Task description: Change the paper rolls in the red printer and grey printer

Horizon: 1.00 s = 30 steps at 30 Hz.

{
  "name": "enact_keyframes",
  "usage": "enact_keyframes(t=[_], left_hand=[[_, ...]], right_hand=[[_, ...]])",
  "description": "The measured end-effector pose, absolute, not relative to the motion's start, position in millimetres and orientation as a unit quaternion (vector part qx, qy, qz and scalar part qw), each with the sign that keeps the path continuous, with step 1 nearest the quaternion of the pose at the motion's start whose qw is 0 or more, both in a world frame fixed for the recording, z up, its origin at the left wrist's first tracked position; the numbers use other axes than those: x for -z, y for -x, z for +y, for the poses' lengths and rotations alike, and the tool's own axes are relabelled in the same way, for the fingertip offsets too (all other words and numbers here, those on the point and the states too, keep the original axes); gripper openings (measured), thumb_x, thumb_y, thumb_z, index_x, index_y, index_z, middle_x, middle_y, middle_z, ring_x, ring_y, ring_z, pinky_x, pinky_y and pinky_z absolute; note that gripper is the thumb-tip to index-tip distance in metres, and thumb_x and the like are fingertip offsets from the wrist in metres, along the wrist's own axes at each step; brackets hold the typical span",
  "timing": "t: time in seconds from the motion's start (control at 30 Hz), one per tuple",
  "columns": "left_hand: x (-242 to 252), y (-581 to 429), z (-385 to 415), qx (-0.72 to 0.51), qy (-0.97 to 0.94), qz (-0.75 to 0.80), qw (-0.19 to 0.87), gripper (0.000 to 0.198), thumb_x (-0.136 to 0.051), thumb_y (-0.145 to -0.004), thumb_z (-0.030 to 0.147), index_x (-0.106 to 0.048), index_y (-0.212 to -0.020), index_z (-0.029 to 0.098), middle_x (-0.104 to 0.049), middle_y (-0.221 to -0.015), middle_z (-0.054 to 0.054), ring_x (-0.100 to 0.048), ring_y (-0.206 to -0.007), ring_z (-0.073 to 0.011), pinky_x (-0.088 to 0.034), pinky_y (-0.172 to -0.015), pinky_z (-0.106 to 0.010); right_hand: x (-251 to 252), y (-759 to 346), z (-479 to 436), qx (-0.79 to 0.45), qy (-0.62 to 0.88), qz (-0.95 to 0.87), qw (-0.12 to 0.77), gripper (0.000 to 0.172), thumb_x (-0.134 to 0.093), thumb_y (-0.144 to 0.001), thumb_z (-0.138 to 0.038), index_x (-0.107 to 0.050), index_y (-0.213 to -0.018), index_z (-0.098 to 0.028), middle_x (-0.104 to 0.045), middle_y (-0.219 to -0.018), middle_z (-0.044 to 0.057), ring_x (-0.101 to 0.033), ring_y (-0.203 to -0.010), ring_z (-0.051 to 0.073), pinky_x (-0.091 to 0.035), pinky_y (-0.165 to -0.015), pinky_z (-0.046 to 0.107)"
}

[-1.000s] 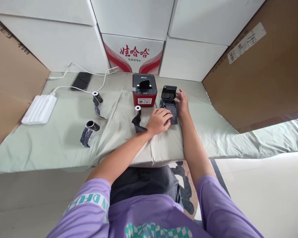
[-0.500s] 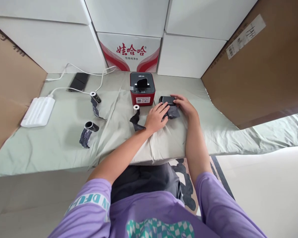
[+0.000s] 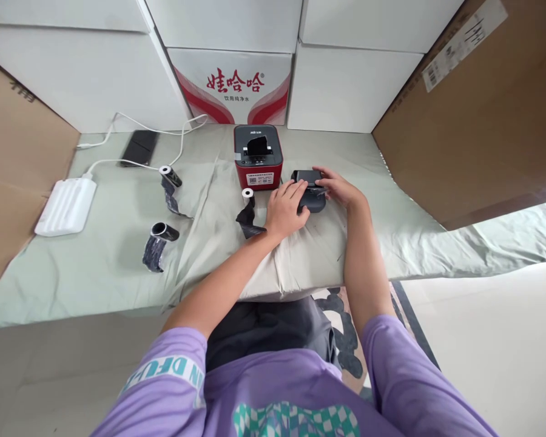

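Observation:
A small black portable printer [image 3: 313, 203] with rounded front corners lies on the cloth, its top part tilted up at the back. My left hand [image 3: 286, 209] is laid over its left side, fingers on top and thumb at the front edge. At the back right corner my right hand [image 3: 341, 187] grips it with thumb and fingers. A dark shiny strip [image 3: 317, 190] crosses the printer's middle and reaches the right fingers; whether they pinch it is hidden. Close to my left wrist stands a small roll [image 3: 248, 195] with black film trailing from it.
A red and black receipt printer [image 3: 258, 159] stands behind my left hand. Two rolls with loose dark film [image 3: 170, 176] [image 3: 165, 232] lie to the left. Beyond are a white power strip [image 3: 67, 206], its cable and a black phone [image 3: 139, 147]. Cardboard boxes [image 3: 473, 133] flank the cloth-covered surface.
The dark strip that hung over the printer's front has been drawn up and back, baring the rounded front. Both hands stay on the printer. The view has shifted slightly.

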State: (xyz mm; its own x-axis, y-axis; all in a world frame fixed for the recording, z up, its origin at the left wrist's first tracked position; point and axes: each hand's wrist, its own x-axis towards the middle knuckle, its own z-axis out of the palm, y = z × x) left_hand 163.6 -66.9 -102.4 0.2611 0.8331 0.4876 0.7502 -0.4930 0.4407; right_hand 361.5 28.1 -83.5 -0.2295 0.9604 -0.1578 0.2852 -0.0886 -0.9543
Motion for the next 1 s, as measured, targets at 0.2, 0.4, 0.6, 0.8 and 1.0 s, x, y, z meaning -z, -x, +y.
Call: enact_keyframes(t=[0.2, 0.4, 0.6, 0.8, 1.0], left_hand=[[98, -166, -63, -0.337, -0.794, 0.503, 0.057, 0.058, -0.054, -0.085, 0.02, -0.055, -0.143, 0.015, -0.061, -0.144, -0.014, -0.048, -0.139, -0.0303, -0.036, -0.114, -0.043], [97, -166, -63, -0.335, -0.792, 0.506, 0.057, 0.06, -0.055, -0.084, 0.02, -0.055, -0.143, 0.015, -0.063, -0.143, -0.013, -0.052, -0.135, -0.0292, -0.04, -0.109, -0.042], [104, -164, -62, -0.358, -0.789, 0.495, 0.062, 0.057, -0.056, -0.083, 0.02, -0.056, -0.14, 0.016, -0.063, -0.142, -0.013, -0.054, -0.134, -0.0293, -0.041, -0.108, -0.043], [93, -162, -79, -0.44, -0.785, 0.433, 0.054, 0.057, -0.049, -0.089, 0.017, -0.049, -0.145, 0.016, -0.062, -0.144, -0.014, -0.054, -0.137, -0.0267, -0.043, -0.112, -0.044], [21, -122, -117, -0.557, -0.771, 0.303, 0.065, 0.036, -0.046, -0.101, 0.037, -0.054, -0.135, 0.026, -0.068, -0.131, -0.008, -0.063, -0.125, -0.0243, -0.051, -0.105, -0.046]], right_hand=[[84, -365, 27, -0.554, 0.497, -0.583, 0.326, 0.063, -0.068, -0.074, -0.026, -0.06, -0.136, -0.026, -0.06, -0.11, 0.005, -0.049, -0.059, 0.01, -0.042, -0.046, 0.026], [78, -368, 24, -0.559, 0.48, -0.591, 0.327, 0.063, -0.076, -0.071, -0.029, -0.059, -0.131, -0.031, -0.058, -0.107, 0.004, -0.047, -0.063, 0.009, -0.033, -0.039, 0.018], [85, -363, 23, -0.538, 0.489, -0.588, 0.354, 0.058, -0.075, -0.07, -0.033, -0.061, -0.126, -0.029, -0.06, -0.104, 0.004, -0.046, -0.058, 0.009, -0.032, -0.037, 0.02], [106, -353, 34, -0.448, 0.517, -0.56, 0.468, 0.054, -0.066, -0.077, -0.056, -0.062, -0.12, -0.024, -0.07, -0.11, 0.008, -0.04, -0.044, 0.005, -0.029, -0.035, 0.024], [113, -352, 43, -0.412, 0.51, -0.546, 0.522, 0.055, -0.064, -0.076, -0.063, -0.065, -0.113, -0.022, -0.073, -0.114, 0.011, -0.043, -0.044, 0.007, -0.032, -0.037, 0.025]])
